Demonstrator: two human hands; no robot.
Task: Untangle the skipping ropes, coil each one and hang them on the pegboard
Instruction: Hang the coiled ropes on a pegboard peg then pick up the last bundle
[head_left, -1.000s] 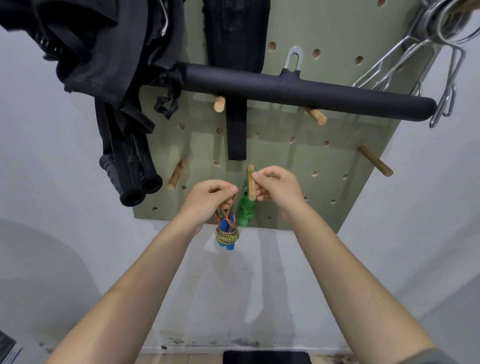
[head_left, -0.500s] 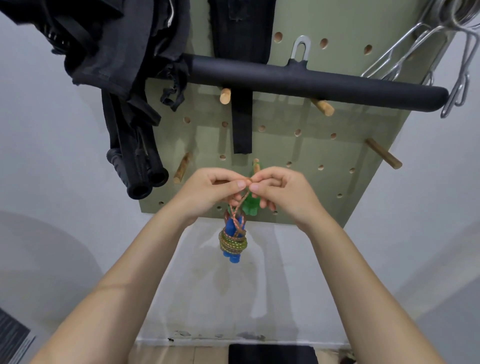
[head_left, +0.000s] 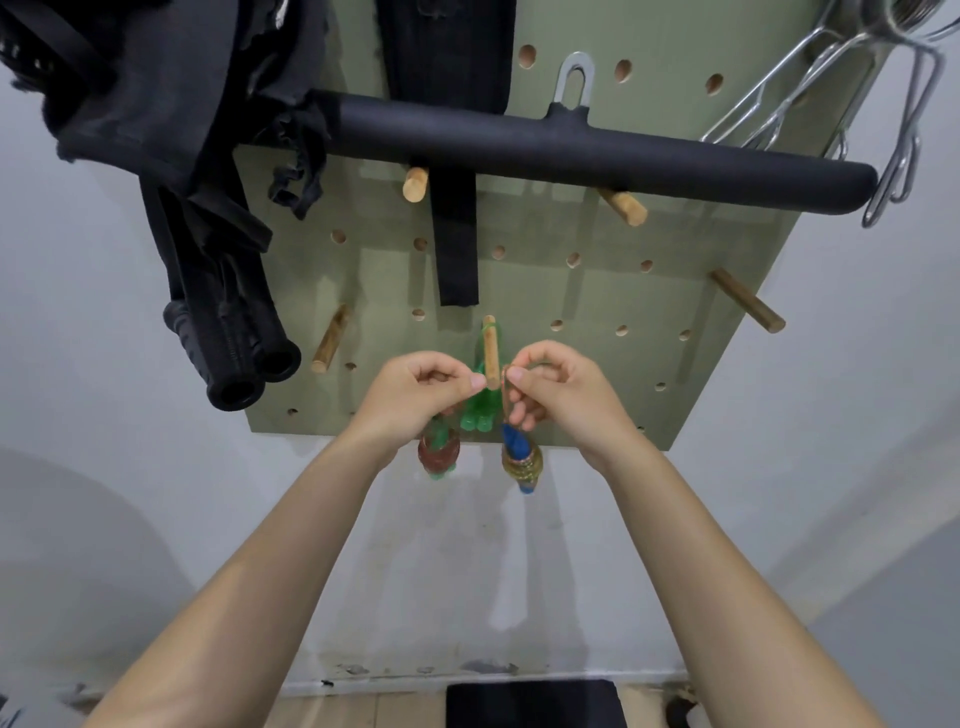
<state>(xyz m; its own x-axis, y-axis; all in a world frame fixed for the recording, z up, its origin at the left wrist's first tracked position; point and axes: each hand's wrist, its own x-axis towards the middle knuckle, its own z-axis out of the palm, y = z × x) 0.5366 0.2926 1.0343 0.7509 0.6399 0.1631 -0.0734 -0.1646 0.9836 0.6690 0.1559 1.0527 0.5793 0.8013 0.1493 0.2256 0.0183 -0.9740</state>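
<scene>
A green pegboard (head_left: 597, 291) hangs on the wall with wooden pegs. From the central peg (head_left: 489, 351) hangs a rope with green handles (head_left: 478, 413). Just right of that peg's tip, my right hand (head_left: 563, 397) pinches the thin loop of a coiled rope with blue handles (head_left: 521, 460), which dangles below it. My left hand (head_left: 418, 397) pinches thumb to forefinger at the peg tip, seemingly on the same loop's other side. A reddish coil with green ends (head_left: 439, 454) shows under my left hand; what holds it is hidden.
A black padded bar (head_left: 597, 150) juts across the board above. Black clothing and two black grips (head_left: 244, 364) hang at the left, a black strap (head_left: 457, 239) in the middle, wire hangers (head_left: 904, 130) at top right. Bare pegs (head_left: 330, 345) (head_left: 748, 301) flank the central one.
My hands rose from below the central peg to its tip and drew slightly apart. The blue-handled coil shifted from under my left hand to under my right. The reddish coil came into view.
</scene>
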